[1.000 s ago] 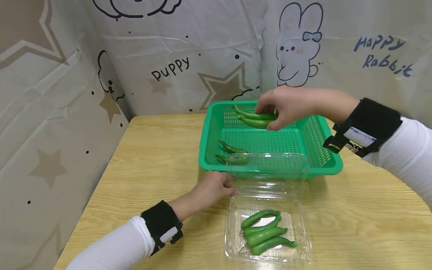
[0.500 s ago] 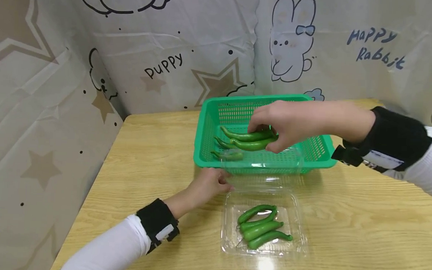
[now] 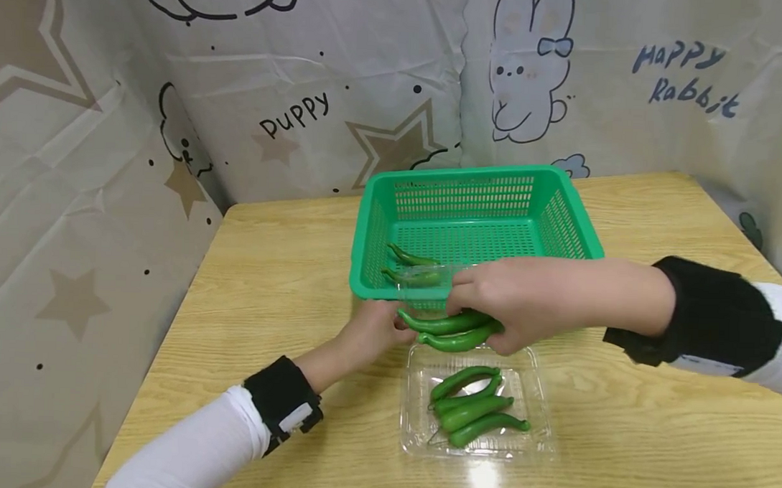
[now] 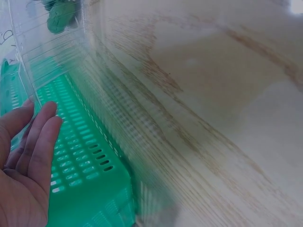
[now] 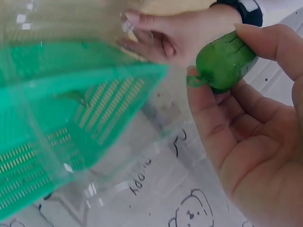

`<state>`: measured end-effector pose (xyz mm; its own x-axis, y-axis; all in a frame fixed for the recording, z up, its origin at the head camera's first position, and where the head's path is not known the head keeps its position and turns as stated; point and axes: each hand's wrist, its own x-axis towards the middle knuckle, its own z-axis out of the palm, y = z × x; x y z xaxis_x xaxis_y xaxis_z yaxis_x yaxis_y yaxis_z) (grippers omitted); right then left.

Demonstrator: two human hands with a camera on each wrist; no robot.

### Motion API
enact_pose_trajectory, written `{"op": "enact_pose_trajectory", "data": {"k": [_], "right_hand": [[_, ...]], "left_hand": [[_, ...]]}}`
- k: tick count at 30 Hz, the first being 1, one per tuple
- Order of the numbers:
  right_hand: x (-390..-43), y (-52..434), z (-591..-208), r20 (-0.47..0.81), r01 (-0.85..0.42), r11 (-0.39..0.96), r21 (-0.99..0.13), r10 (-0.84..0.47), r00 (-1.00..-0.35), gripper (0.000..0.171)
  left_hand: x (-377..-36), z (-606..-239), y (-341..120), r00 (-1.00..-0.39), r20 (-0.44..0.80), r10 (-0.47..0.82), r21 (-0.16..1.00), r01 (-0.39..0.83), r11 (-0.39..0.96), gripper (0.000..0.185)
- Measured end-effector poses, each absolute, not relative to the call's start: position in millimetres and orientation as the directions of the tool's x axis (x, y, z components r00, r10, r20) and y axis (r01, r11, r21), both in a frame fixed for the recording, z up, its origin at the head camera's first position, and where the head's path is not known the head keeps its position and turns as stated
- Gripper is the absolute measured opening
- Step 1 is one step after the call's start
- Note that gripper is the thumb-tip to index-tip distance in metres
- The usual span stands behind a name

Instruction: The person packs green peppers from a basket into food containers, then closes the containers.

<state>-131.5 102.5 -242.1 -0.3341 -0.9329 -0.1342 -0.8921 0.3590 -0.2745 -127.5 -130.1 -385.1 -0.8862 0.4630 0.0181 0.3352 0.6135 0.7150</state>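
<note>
My right hand (image 3: 515, 298) pinches two green chili peppers (image 3: 449, 341) side by side. They hang over the hinge side of a clear plastic clamshell box (image 3: 411, 440), whose lid stands open toward the basket. Close up in the right wrist view, the held peppers (image 5: 225, 61) show end-on between thumb and fingers. My left hand (image 3: 376, 333) pinches the lid edge at its left side; the left wrist view has thumb and fingertips at the clear plastic (image 4: 35, 97). Several green peppers (image 3: 472, 415) lie in the box's base.
Behind the box stands a green plastic basket (image 3: 465, 172), partly overlapped by the clear lid. Two more peppers (image 3: 411, 259) lie at its left end. A wooden table (image 3: 274, 269) carries everything, with a printed cloth (image 3: 261, 81) hanging behind and at the left.
My right hand has brought the two peppers out of the basket, toward me and down over the box. My left hand stays at the lid's edge.
</note>
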Motion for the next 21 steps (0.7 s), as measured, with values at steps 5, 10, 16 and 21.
{"op": "enact_pose_trajectory", "data": {"k": [5,10,16,21], "right_hand": [[-127,103,-260,-0.184,-0.881,0.373,-0.292,-0.925,-0.331,0.028],[-122,101,-287,-0.223,-0.897,0.361,-0.256,-0.925,-0.309,0.027],[-114,97,-314,-0.313,-0.904,0.370,-0.216,-0.903,-0.295,0.028],[-112,97,-334,-0.343,-0.897,0.406,-0.177,-0.880,-0.330,0.027]], "left_hand": [[-128,-388,-130,-0.887,0.039,0.461,0.694,0.356,0.626,0.018],[-126,-387,-129,-0.896,-0.024,0.443,0.706,0.298,0.642,0.024],[-126,-386,-128,-0.896,-0.060,0.440,0.699,0.277,0.660,0.027],[-126,-387,-128,-0.899,-0.049,0.435,0.689,0.286,0.666,0.026]]}}
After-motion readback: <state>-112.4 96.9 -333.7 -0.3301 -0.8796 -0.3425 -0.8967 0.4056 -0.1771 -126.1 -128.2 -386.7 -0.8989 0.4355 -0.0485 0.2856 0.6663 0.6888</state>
